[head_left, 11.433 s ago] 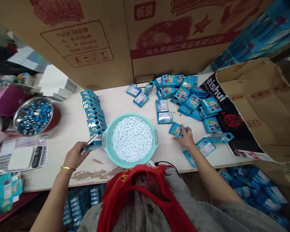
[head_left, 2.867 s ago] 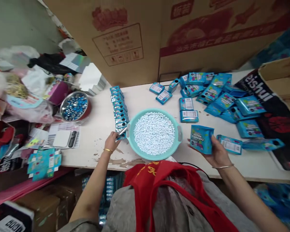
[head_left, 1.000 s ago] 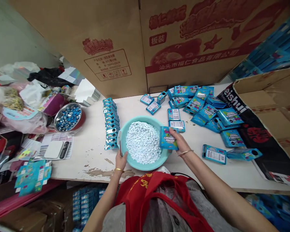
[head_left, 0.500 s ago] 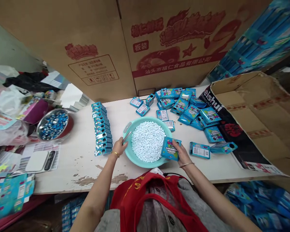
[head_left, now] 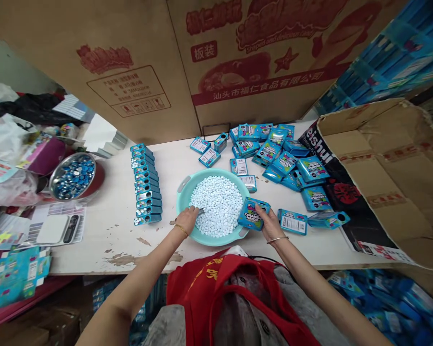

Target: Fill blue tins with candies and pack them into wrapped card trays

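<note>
A mint-green basin [head_left: 182,196] full of small pale-blue candies [head_left: 218,204] stands in front of me. My left hand [head_left: 187,219] is closed over the basin's left rim. It grips a small metal scoop [head_left: 201,211], whose far end reaches the candies; its exact shape is hard to make out. At the basin's right rim, my right hand [head_left: 269,222] holds a blue candy box [head_left: 250,215] with its printed front facing up. Another blue box [head_left: 292,222] lies just right of that hand.
Blue boxes [head_left: 147,196] stand in a row on the left, beyond them a metal bowl [head_left: 75,178] of blue and silver pieces and a scale [head_left: 53,228]. Right lie piled boxes [head_left: 283,162] and an open carton [head_left: 361,185]. Large cartons [head_left: 137,77] wall off the back.
My left hand has moved right and slightly down, lowering the metal scoop into the candies. My right hand still holds the box by the rim. The whole view has shifted a little.
</note>
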A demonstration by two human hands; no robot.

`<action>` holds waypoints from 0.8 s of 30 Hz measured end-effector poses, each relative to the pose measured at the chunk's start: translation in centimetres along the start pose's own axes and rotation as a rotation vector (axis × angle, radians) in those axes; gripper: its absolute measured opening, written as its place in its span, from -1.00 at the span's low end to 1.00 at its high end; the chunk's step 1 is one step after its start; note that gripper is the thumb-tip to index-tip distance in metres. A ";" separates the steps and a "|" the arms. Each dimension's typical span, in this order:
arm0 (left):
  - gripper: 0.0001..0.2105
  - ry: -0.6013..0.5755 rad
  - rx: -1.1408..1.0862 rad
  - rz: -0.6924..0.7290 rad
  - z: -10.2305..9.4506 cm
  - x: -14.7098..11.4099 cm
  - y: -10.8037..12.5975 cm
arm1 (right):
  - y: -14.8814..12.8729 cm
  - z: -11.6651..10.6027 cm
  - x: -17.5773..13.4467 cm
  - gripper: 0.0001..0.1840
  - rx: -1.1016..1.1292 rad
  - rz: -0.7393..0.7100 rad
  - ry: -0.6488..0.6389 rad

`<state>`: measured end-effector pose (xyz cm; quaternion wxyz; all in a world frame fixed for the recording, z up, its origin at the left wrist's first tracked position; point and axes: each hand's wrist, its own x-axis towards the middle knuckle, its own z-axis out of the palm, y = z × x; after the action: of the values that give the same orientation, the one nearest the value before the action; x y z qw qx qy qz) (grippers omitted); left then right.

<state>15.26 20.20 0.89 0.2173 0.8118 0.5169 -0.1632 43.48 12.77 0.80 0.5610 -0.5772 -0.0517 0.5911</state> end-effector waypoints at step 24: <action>-0.77 0.119 -0.520 0.207 0.7 4.4 4.7 | -4.2 -0.8 -1.1 -0.50 -0.615 -0.441 -0.169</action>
<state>21.30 21.42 -1.00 0.4027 0.7856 0.4675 0.0459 46.31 13.02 4.17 0.4690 -0.6429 -0.3954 0.4587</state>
